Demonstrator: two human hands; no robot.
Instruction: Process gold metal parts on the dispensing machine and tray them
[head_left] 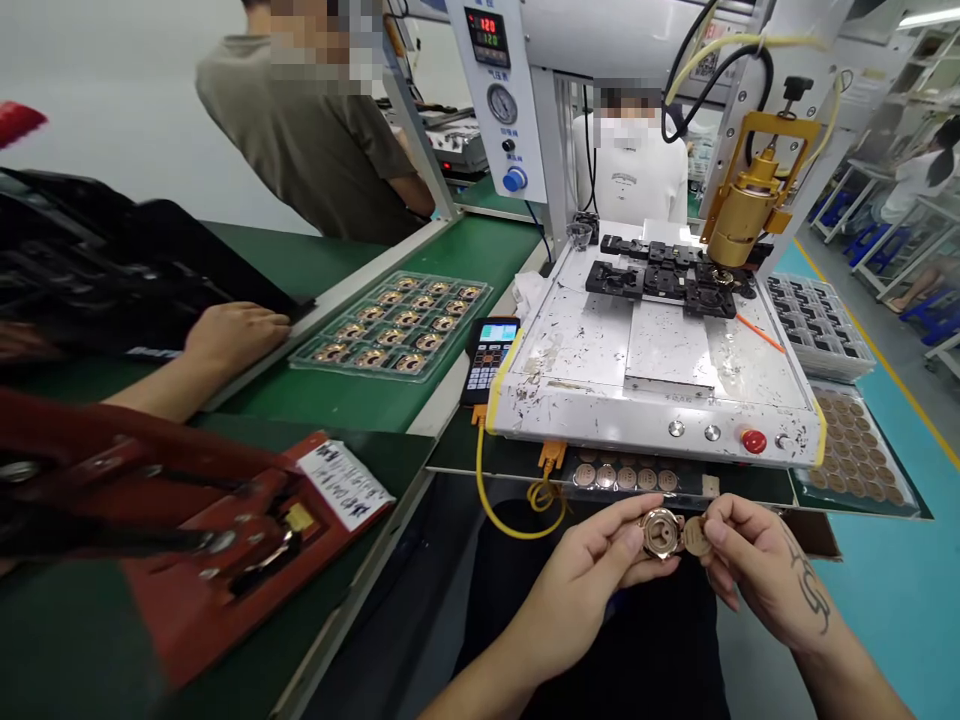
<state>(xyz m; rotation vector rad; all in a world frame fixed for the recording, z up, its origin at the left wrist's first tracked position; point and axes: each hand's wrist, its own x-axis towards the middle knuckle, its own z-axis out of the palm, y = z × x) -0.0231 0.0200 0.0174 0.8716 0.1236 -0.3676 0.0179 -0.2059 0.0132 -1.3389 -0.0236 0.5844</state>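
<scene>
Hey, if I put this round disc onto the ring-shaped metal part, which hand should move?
Probably your right hand: it already pinches the disc by its edge, right beside the metal part, which your left hand holds.

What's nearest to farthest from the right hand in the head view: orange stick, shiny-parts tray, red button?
1. Red button: just beyond the right hand.
2. Orange stick: farther back, right side.
3. Shiny-parts tray: off to the left.

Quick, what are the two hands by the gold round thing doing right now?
Left hand: closed, holding the gold round part.
Right hand: closed, pinching a brown disc.
</scene>
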